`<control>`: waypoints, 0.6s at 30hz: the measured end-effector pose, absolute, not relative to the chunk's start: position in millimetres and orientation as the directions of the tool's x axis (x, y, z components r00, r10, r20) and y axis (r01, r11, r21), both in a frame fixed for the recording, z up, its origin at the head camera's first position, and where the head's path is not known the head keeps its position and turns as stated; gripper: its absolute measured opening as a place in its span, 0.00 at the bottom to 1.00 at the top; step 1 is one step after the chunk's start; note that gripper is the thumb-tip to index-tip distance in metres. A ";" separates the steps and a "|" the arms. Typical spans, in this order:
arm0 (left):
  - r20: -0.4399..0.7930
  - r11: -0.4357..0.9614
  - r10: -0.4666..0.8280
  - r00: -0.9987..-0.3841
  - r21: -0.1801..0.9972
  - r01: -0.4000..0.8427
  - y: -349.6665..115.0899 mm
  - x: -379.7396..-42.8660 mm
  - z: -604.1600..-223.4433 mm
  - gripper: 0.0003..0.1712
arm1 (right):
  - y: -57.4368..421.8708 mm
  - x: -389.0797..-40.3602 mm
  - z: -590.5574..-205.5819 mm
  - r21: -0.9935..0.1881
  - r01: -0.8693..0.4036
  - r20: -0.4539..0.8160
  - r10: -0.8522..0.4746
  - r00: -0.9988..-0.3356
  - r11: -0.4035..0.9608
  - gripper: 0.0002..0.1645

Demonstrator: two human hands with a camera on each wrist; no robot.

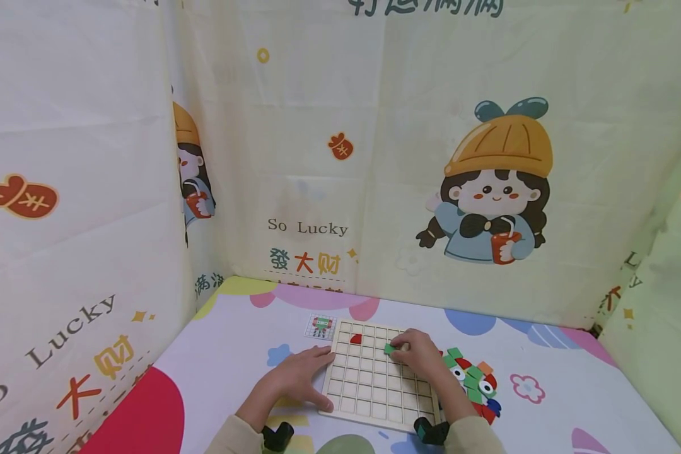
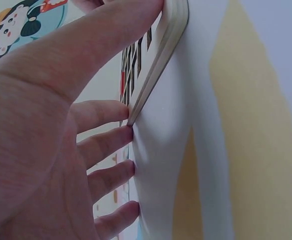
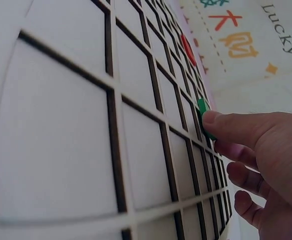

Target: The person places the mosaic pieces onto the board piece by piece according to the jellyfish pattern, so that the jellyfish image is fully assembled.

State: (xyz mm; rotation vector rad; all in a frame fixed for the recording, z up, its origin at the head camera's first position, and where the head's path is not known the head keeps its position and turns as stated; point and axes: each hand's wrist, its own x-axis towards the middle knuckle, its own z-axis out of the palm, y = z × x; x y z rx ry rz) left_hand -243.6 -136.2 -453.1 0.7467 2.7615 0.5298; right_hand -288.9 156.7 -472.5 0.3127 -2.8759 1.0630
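A pale wooden grid board point(image 1: 364, 392) lies on the table, with one red quarter-round piece point(image 1: 355, 339) in a cell near its far left corner. My right hand point(image 1: 421, 354) pinches a green square tile point(image 1: 388, 349) between thumb and fingers over the far part of the grid. In the right wrist view the tile point(image 3: 201, 106) stands tilted, close over the cells, its lower part covered by the thumb. My left hand point(image 1: 297, 377) rests against the board's left edge with fingers spread, the thumb at the near left corner.
A small printed picture card point(image 1: 321, 326) lies beside the board's far left corner. Right of the board, partly behind my right forearm, is a pile of red, green, blue and orange pieces point(image 1: 473, 372) with eye pieces. Printed cloth walls point(image 1: 318, 189) enclose the table.
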 end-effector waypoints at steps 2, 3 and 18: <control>-0.134 0.808 0.516 -0.846 0.403 0.429 -135.9 -243.9 -452.0 0.57 | 151.6 -291.2 -471.6 -0.642 -0.209 0.122 -0.171 -0.978 0.738 0.09; -0.137 0.810 0.513 -0.847 0.403 0.426 -135.6 -243.9 -451.3 0.57 | 149.1 -292.7 -471.4 -0.639 -0.211 0.122 -0.172 -0.977 0.740 0.09; -0.149 0.819 0.495 -0.856 0.411 0.401 -134.6 -241.6 -449.7 0.56 | 123.9 -301.6 -477.1 -0.629 -0.278 0.172 -0.218 -0.961 0.726 0.09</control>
